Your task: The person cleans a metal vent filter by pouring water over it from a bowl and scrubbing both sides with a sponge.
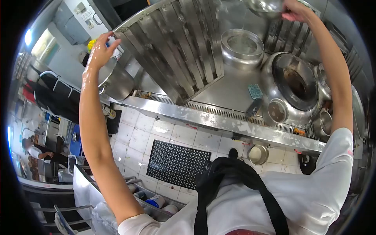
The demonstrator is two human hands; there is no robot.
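Ridged metal panel (172, 51) stands tilted on the tabletop (231, 88), lower corner at the slotted front grate (215, 111). Left hand (101, 53) at panel's upper left edge, fingertips touching it, thumb apart; can't tell if the fingers clamp. Right hand (298, 11) up at far right, fingers clamped on rim of metal bowl (266, 5), partly cut off by the view's top edge. Round metal pot (243, 53) just beside panel's right side, tight there. Bare tabletop strip between panel and green sponge (255, 91); large blackened-rim vessel (295, 80) crowds the right. Tall pot (118, 83) near panel's left, little room.
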